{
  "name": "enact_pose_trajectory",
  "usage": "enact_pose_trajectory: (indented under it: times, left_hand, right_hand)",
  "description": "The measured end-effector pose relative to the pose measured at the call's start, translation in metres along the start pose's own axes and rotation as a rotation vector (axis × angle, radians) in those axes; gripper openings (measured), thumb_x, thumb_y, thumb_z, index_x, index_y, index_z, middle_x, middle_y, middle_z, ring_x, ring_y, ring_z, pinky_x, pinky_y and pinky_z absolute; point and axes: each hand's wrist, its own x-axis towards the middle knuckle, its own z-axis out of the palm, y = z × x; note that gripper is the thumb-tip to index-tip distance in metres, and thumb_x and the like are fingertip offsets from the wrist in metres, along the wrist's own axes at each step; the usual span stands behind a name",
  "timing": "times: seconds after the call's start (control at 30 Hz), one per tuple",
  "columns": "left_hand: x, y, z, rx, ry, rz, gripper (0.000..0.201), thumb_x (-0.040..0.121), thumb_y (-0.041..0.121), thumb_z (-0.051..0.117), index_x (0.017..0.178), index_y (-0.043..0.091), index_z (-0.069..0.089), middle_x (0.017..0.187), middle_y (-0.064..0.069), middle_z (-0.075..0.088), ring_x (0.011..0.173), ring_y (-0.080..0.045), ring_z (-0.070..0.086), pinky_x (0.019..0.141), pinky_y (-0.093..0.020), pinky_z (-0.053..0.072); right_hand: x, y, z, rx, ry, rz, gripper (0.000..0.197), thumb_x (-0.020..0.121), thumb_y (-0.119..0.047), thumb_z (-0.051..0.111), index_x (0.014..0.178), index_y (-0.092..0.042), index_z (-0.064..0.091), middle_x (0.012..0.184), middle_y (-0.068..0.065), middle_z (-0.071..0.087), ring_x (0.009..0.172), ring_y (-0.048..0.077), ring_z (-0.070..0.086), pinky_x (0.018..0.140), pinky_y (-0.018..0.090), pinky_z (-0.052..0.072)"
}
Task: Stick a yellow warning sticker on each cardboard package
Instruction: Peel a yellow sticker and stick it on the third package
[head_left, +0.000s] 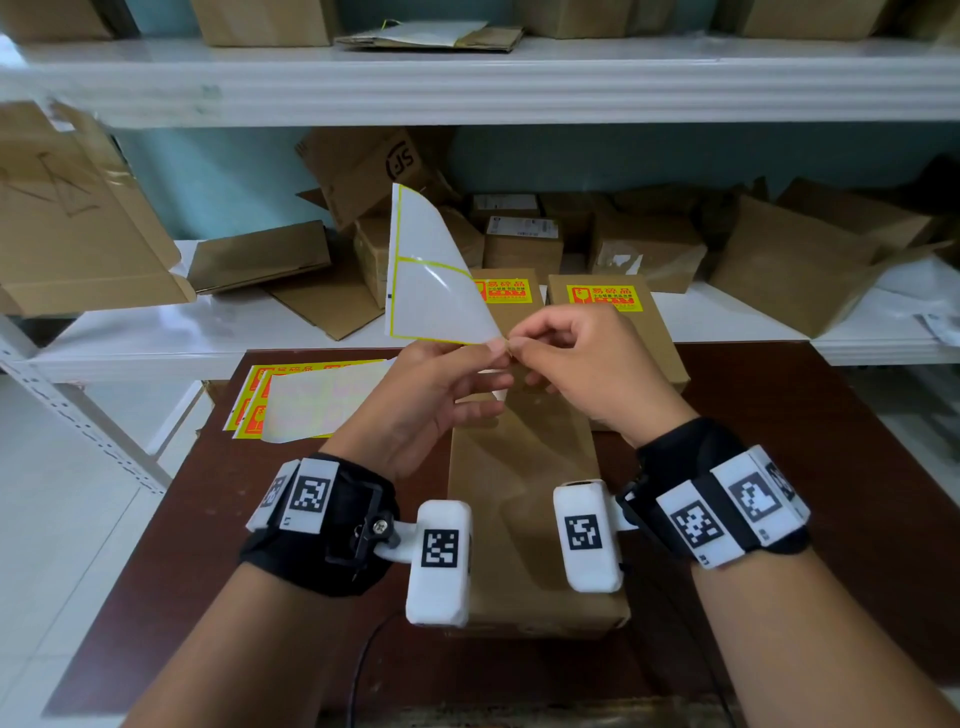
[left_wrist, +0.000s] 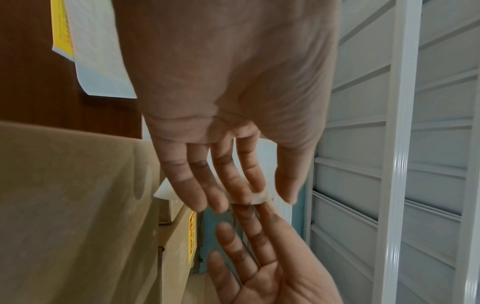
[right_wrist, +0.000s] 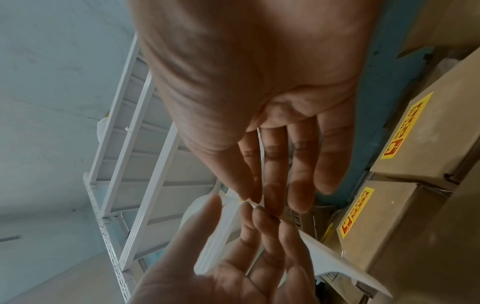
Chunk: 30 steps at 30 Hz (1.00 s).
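Note:
I hold a white sticker sheet (head_left: 431, 280) with yellow outlines upright above a plain cardboard package (head_left: 519, 467) on the brown table. My left hand (head_left: 492, 352) pinches the sheet's lower right corner. My right hand (head_left: 520, 345) pinches the same corner from the other side, its other fingers curled. The left wrist view shows that corner (left_wrist: 259, 198) between my left thumb and fingers. In the right wrist view, my right fingertips (right_wrist: 255, 198) meet the left hand at the sheet (right_wrist: 337, 261). Whether a sticker is lifting off cannot be told.
Two packages behind carry yellow stickers (head_left: 501, 291) (head_left: 605, 297). A stack of sticker sheets (head_left: 311, 400) lies on the table's far left. White shelves (head_left: 467, 78) behind hold several loose cardboard boxes. The table edge (head_left: 208, 415) drops to a white floor at left.

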Motion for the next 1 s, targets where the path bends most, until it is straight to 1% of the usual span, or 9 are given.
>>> enact_pose_trajectory:
  times: [0.2, 0.27, 0.37, 0.47, 0.6, 0.67, 0.77, 0.87, 1.0]
  left_hand:
    - [0.0005, -0.0012, 0.0035, 0.023, 0.017, 0.028, 0.033, 0.082, 0.032, 0.077, 0.098, 0.009, 0.059, 0.087, 0.000, 0.069, 0.088, -0.021, 0.066, 0.075, -0.038, 0.054]
    - [0.0006, -0.0009, 0.0038, 0.021, 0.017, 0.035, 0.033, 0.080, 0.034, 0.074, 0.098, 0.009, 0.062, 0.088, -0.002, 0.066, 0.086, -0.019, 0.066, 0.074, -0.037, 0.055]
    - [0.0019, -0.0018, 0.0032, 0.014, 0.004, 0.032, 0.036, 0.080, 0.035, 0.072, 0.103, 0.008, 0.070, 0.093, -0.005, 0.066, 0.086, -0.015, 0.066, 0.073, -0.034, 0.055]
    - [0.0038, -0.0038, 0.0037, -0.017, 0.006, 0.014, 0.048, 0.079, 0.035, 0.073, 0.113, 0.003, 0.067, 0.096, -0.007, 0.066, 0.087, -0.014, 0.066, 0.072, -0.031, 0.055]
    - [0.0038, -0.0050, 0.0056, -0.017, 0.015, 0.018, 0.055, 0.079, 0.033, 0.074, 0.119, -0.005, 0.064, 0.100, -0.010, 0.067, 0.091, -0.016, 0.065, 0.069, -0.028, 0.056]
    - [0.0044, -0.0059, 0.0052, 0.011, 0.022, 0.018, 0.051, 0.086, 0.031, 0.073, 0.121, -0.005, 0.064, 0.103, -0.010, 0.067, 0.093, -0.017, 0.065, 0.071, -0.029, 0.057]
    - [0.0055, -0.0060, 0.0032, 0.074, 0.028, 0.010, 0.029, 0.096, 0.024, 0.062, 0.113, 0.001, 0.070, 0.102, -0.010, 0.067, 0.094, -0.016, 0.063, 0.072, -0.029, 0.056]
    - [0.0051, -0.0050, 0.0041, 0.098, 0.048, 0.011, 0.020, 0.098, 0.019, 0.059, 0.101, 0.003, 0.071, 0.092, -0.008, 0.069, 0.090, -0.017, 0.064, 0.072, -0.031, 0.056]
    - [0.0022, -0.0041, 0.0064, 0.096, 0.054, 0.014, 0.016, 0.097, 0.018, 0.060, 0.097, 0.005, 0.070, 0.088, -0.008, 0.068, 0.089, -0.020, 0.063, 0.073, -0.035, 0.054]
  right_hand:
    - [-0.0008, -0.0017, 0.0004, 0.005, -0.009, -0.019, 0.018, 0.092, -0.017, 0.068, 0.079, -0.027, 0.074, 0.070, -0.004, 0.074, 0.066, 0.016, 0.073, 0.063, 0.035, 0.059]
    - [-0.0010, -0.0029, 0.0002, 0.017, -0.005, -0.020, 0.020, 0.092, -0.016, 0.068, 0.076, -0.028, 0.073, 0.065, -0.008, 0.072, 0.064, 0.015, 0.073, 0.060, 0.030, 0.056]
    - [0.0006, -0.0020, 0.0003, -0.006, 0.021, -0.044, 0.017, 0.091, -0.017, 0.069, 0.078, -0.026, 0.075, 0.067, -0.009, 0.072, 0.064, 0.011, 0.071, 0.061, 0.031, 0.058]
    - [0.0014, -0.0003, 0.0013, -0.027, 0.040, -0.049, 0.012, 0.091, -0.020, 0.070, 0.081, -0.025, 0.077, 0.070, -0.008, 0.071, 0.065, 0.008, 0.069, 0.061, 0.030, 0.058]
    - [0.0004, 0.0006, 0.0016, -0.029, 0.054, -0.040, 0.010, 0.090, -0.021, 0.072, 0.081, -0.024, 0.078, 0.069, -0.010, 0.070, 0.064, 0.007, 0.067, 0.061, 0.032, 0.058]
    - [0.0001, 0.0020, 0.0014, -0.039, 0.054, -0.034, 0.011, 0.089, -0.019, 0.071, 0.082, -0.023, 0.077, 0.070, -0.009, 0.071, 0.065, 0.008, 0.068, 0.063, 0.034, 0.059]
    - [0.0004, 0.0041, 0.0028, -0.029, 0.046, -0.015, 0.011, 0.089, -0.017, 0.070, 0.082, -0.023, 0.076, 0.072, -0.005, 0.073, 0.068, 0.013, 0.071, 0.068, 0.040, 0.062]
    - [0.0002, 0.0055, 0.0046, -0.022, 0.050, -0.003, 0.010, 0.089, -0.019, 0.071, 0.082, -0.023, 0.076, 0.072, -0.004, 0.074, 0.070, 0.016, 0.073, 0.071, 0.045, 0.062]
    - [-0.0014, 0.0043, 0.0064, -0.021, 0.051, 0.009, 0.010, 0.089, -0.018, 0.070, 0.082, -0.022, 0.076, 0.070, -0.004, 0.074, 0.068, 0.017, 0.073, 0.070, 0.045, 0.062]
